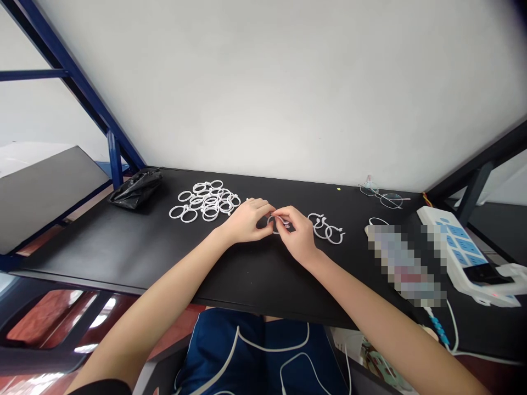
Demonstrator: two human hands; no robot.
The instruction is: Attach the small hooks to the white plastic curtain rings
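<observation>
Both my hands meet over the middle of the black table (123, 247) and pinch one white plastic ring (273, 224) between them. My left hand (247, 220) grips its left side with curled fingers. My right hand (297, 233) grips its right side. A pile of several white rings (206, 201) lies to the left of my left hand. A small linked group of white rings (327, 227) lies just right of my right hand.
A crumpled black plastic bag (135, 188) sits at the table's back left. Eyeglasses (385, 196) lie at the back right. A white power strip (463, 252) and a blurred-out object (405, 263) occupy the right side. A blue metal frame (82, 88) rises on the left.
</observation>
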